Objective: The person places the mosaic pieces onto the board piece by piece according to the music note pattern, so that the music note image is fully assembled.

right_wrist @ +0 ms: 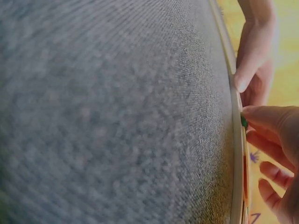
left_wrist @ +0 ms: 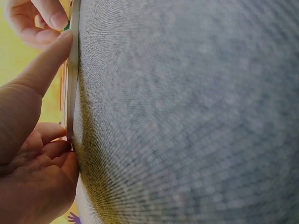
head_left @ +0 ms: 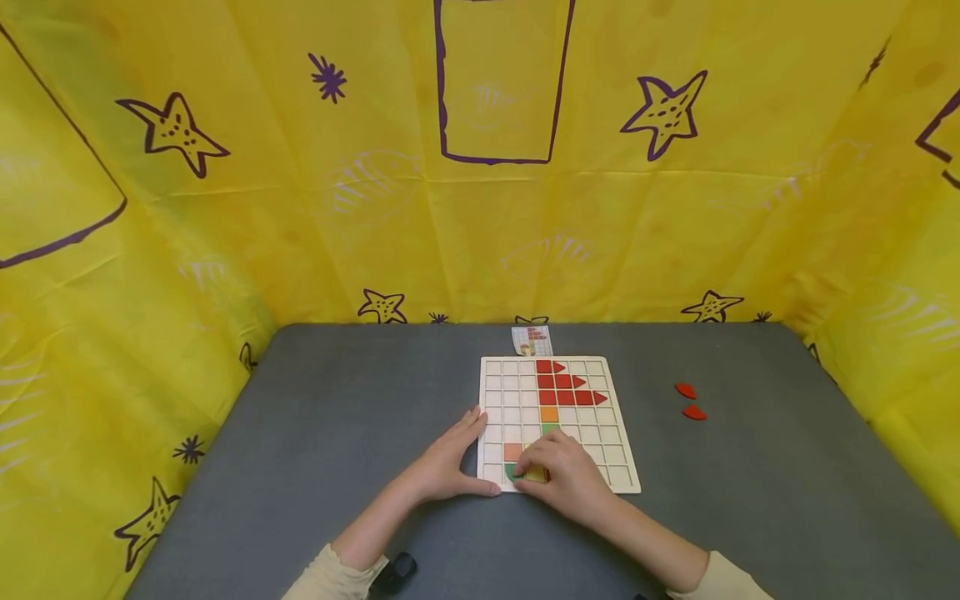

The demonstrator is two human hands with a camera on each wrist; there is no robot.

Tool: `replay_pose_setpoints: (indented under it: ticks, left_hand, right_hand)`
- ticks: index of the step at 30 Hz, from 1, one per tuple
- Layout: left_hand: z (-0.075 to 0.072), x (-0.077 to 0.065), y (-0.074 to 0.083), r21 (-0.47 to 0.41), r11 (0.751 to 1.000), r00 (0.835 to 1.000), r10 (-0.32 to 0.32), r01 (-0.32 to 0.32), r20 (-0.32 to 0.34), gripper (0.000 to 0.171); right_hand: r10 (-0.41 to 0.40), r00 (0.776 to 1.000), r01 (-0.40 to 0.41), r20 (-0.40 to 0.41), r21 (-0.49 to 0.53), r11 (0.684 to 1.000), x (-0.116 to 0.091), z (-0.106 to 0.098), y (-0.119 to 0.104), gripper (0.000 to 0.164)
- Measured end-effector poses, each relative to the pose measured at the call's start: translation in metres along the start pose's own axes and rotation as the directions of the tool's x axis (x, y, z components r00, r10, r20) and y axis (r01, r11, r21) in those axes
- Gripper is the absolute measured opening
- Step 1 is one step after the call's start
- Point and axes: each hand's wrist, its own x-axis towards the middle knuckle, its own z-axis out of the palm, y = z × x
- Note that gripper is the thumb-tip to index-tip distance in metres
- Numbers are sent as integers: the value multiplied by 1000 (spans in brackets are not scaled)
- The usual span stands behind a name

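Note:
A pale square grid board (head_left: 618, 475) lies on the table with colored pieces in some of its cells. My right hand (head_left: 566, 475) is over its near part, thumb and index finger pinching a dark green piece (head_left: 512, 472) with a rounded edge at the near row. In the right wrist view, the green piece (right_wrist: 244, 121) shows at the fingertips. My left hand (head_left: 442, 462) rests against the board's left side, its thumb at the near left corner and its fingers along the edge. The right hand hides some nearby cells.
Red squares ending in pointed pieces (head_left: 562, 397) form three rows at the board's far side. Orange (head_left: 549, 414) and salmon (head_left: 512, 452) squares sit nearer. A small pattern card (head_left: 532, 340) lies behind the board. Two loose red pieces (head_left: 693, 412) lie to the right.

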Motion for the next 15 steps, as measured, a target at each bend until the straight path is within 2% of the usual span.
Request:
replay_pose_setpoints:
  ticks: [6,10,13,15]
  left_hand:
    - [-1,0,-1,4,1000,1000,-6,6,2,107]
    - [-1,-1,0,-2,1000,1000,6,-6,0,107]
    - [-1,-1,0,-4,1000,1000,6,-6,2,107]
    - [0,-1,-1,-6,1000,1000,6,-6,0,108]
  right_hand:
    - [8,1000,-7,-13,22,1000,1,1,2,14]
    - [23,999,-20,-38,80,997,0,0,5,13]
    - [125,991,-115,-53,166,980,-3,-8,10,13]
    - [236,970,-217,-59,224,950,-6,-17,16,13]
